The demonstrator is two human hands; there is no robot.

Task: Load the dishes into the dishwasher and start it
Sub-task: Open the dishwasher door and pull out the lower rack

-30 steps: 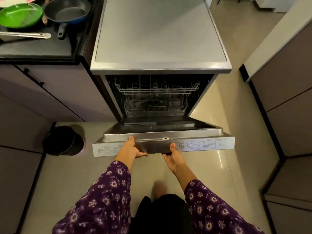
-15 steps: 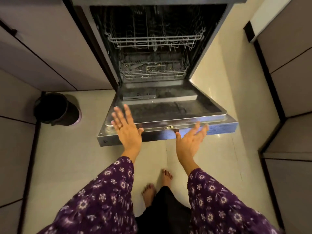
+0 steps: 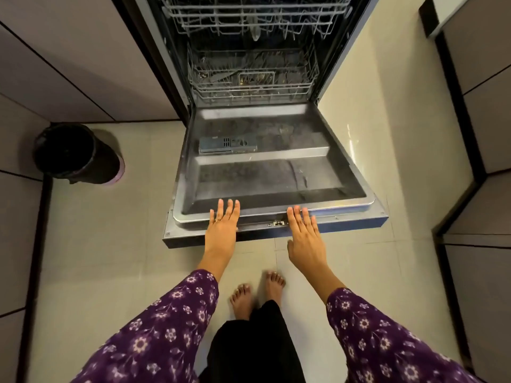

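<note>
The dishwasher door (image 3: 273, 172) lies folded down flat in front of me, its steel inner face up. My left hand (image 3: 222, 225) rests flat on the door's near edge, fingers straight, a ring on one finger. My right hand (image 3: 304, 230) lies flat on the same edge beside the latch (image 3: 277, 223). Inside the machine the lower wire rack (image 3: 251, 78) and the upper wire rack (image 3: 249, 17) look bare of dishes. A grey detergent dispenser (image 3: 228, 145) sits on the door. No dishes are in view.
A black bin (image 3: 74, 153) stands on the floor to the left of the door. Grey cabinets (image 3: 69, 64) flank the dishwasher on the left, and more cabinets (image 3: 486, 106) stand on the right. My bare feet (image 3: 257, 294) stand on the pale tiled floor just short of the door.
The door has swung from half open down to flat. My hands let go of its edge, lifted, and now lie flat on it. My view has tipped downward, so the counter is out of sight.
</note>
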